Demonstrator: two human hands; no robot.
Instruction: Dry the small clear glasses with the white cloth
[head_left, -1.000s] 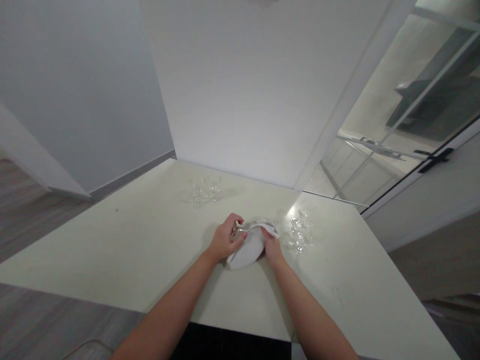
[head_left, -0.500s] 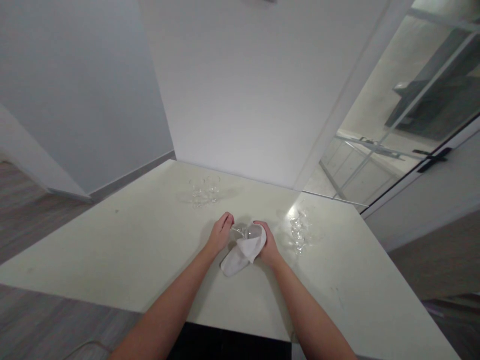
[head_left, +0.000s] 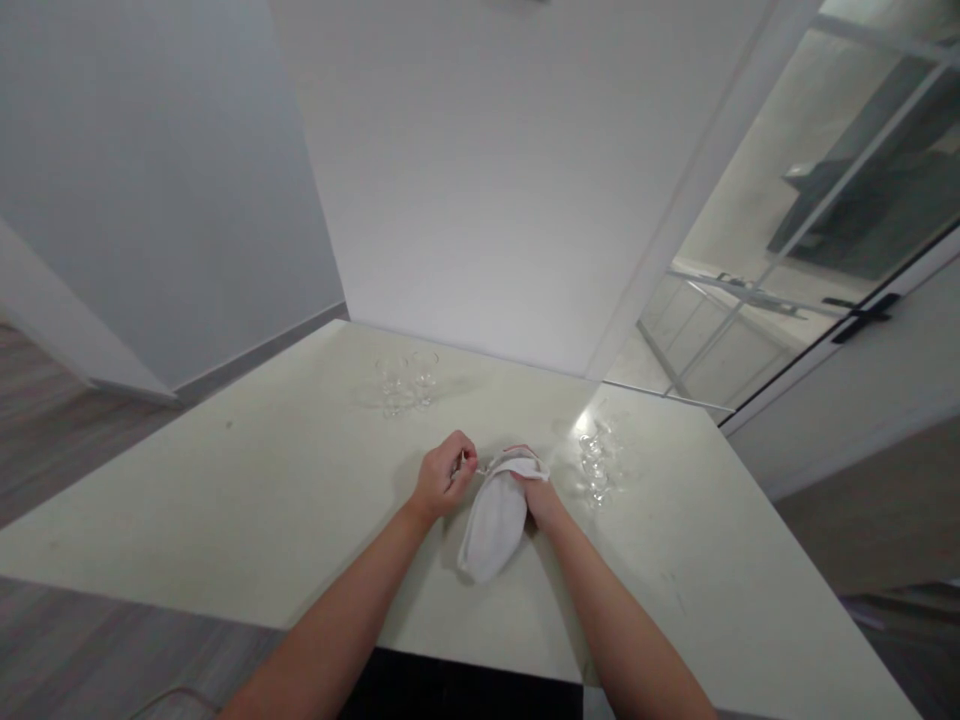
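Wiping is in hand at the middle of the tabletop (head_left: 262, 500): a small clear glass (head_left: 491, 463) is held between both hands, mostly wrapped in a white cloth (head_left: 495, 515). The left hand (head_left: 444, 478) is closed narrowly on the glass's stem or base end, fingers curled, pinching the part that shows just left of the cloth. The right hand (head_left: 536, 495) is closed on the cloth, with the fingers partly hidden under its fold, so that the cloth covers the bowl and hangs down toward the near edge. The glass lies on its side between the two hands, touching both, with the cloth between it and the right hand; whether it rests on the tabletop or is held just off it cannot be told. As to progress, judged from the layout only: one group of glasses (head_left: 405, 380) stands upright at the far side, well apart from the hands, and a second group of glasses (head_left: 596, 465) stands just beside the right hand. Which group is wiped and which is waiting cannot be told, as all look equally clear. One glass is in work, and several others stand by.
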